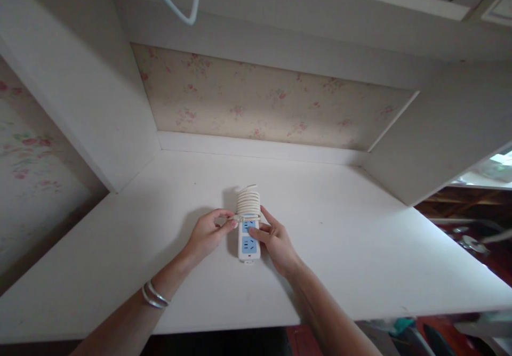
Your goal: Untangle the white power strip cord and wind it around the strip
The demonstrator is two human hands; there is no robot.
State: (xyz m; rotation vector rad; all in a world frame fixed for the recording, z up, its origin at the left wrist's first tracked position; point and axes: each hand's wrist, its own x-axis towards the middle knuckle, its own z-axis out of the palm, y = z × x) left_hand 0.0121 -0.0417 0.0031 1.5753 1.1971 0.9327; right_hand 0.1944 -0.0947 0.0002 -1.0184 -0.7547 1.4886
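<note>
A white power strip (249, 245) with blue socket panels is over the middle of the white desk, its long side pointing away from me. Its cream cord (248, 202) is wound in several turns around the far end. My right hand (278, 240) grips the strip from the right, thumb on the socket face and fingers along its side. My left hand (210, 232) pinches the cord at the left edge, just below the windings. Whether the strip rests on the desk or is slightly raised, I cannot tell.
The white desk (160, 212) has side panels left (92, 95) and right (448, 127), and a shelf (320, 20) above. A pale bent rod (190, 17) hangs at the top. Floral wallpaper (260, 95) covers the back. Various items lie on the floor beyond the right edge.
</note>
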